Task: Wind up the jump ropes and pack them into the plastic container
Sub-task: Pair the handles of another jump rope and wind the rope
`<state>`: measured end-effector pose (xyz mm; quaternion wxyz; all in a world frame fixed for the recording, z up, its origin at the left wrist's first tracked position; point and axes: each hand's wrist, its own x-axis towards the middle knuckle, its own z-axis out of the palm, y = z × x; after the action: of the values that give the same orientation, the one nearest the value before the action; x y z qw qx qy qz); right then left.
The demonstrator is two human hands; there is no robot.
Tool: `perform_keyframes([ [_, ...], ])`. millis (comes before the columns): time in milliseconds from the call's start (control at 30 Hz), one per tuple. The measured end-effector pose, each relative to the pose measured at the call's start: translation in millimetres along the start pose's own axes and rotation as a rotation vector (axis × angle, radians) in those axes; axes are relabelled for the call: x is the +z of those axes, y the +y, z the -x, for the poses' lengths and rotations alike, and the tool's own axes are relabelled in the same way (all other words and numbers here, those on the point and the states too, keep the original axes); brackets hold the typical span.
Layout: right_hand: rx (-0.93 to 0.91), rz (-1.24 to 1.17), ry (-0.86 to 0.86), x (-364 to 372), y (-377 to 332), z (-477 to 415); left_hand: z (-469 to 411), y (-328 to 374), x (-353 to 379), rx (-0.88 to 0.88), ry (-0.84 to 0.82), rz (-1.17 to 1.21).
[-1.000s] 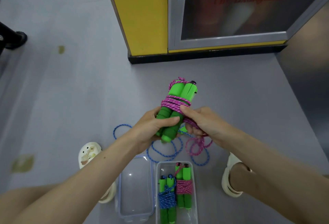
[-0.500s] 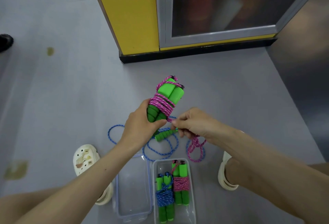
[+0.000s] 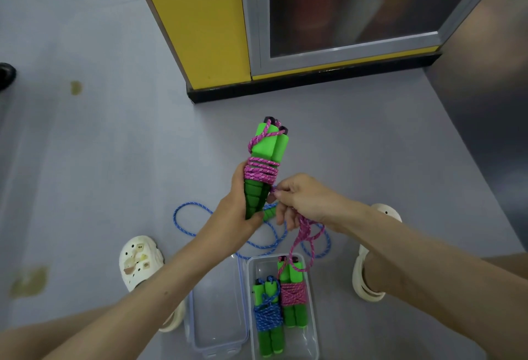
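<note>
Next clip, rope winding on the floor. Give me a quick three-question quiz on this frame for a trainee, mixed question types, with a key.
1. True or false: the left hand grips the green handles while the right hand pinches the pink rope.
2. How many wound ropes lie in the plastic container? A one, B two, C three.
3. Fill in: the loose rope on the floor is ____.
Key: 1 true; 2 B; 3 blue.
</note>
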<state>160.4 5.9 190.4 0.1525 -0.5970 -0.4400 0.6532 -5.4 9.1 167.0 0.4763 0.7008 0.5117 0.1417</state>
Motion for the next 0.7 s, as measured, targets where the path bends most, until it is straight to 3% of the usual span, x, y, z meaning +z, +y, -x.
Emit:
perform_keyframes([
  [133,0.015,0.077,-0.04,2,-1,4,-2,0,4,0.116,-0.026,-0.006],
  [267,-0.006,0.006,-0.031,1,-5,5,3,2,13,0.188,-0.071,0.077],
  [367,-0.017,-0.077,0.08,1,-7,4,5,0,17,0.098,-0.142,0.129],
  [467,-0.005,-0.16,0.158,1,-3,1,0,10,8,-0.019,-0.116,0.426],
  [600,0.01,-0.171,0.118,0,-6,-1,-7,15,-10,-0.166,0.013,0.609],
  [700,-0.01,-0.217,0.063,-1,-11,1,-7,13,-15,-0.364,-0.089,0.811],
])
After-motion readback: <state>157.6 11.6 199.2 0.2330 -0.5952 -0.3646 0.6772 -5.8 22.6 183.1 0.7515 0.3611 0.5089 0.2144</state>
